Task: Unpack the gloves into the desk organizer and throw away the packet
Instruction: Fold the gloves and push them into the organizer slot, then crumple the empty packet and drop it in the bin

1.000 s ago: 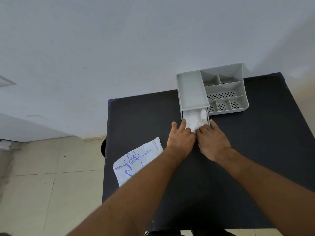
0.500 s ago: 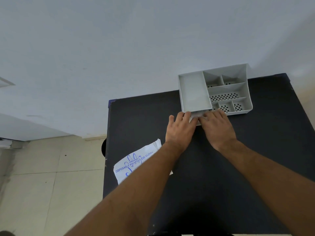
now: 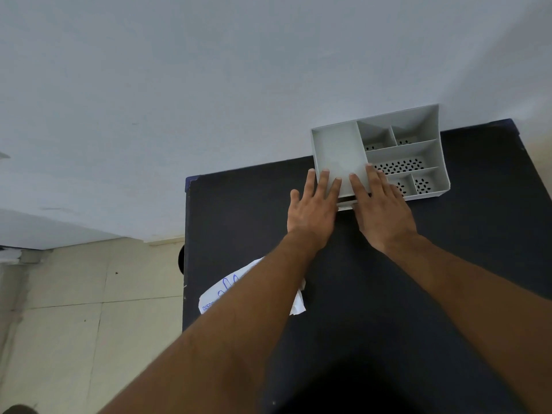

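A grey desk organizer (image 3: 430, 127) with several compartments stands at the far edge of the black table (image 3: 478, 249), against the wall. My left hand (image 3: 313, 207) and my right hand (image 3: 382, 210) lie flat side by side at its front, fingers spread and reaching over the front rim of the large left compartment. Only a thin white strip of the drawer (image 3: 346, 207) shows between the hands. The gloves are hidden. The white glove packet (image 3: 221, 291) with blue print lies near the table's left edge, partly under my left forearm.
A pale wall rises behind the table. Beige floor tiles (image 3: 74, 324) lie to the left of the table's left edge. The organizer's right compartments have perforated bottoms.
The drawer with the white gloves, pulled out a second ago, has slid in under both hands. The hands moved forward onto the organizer's front.
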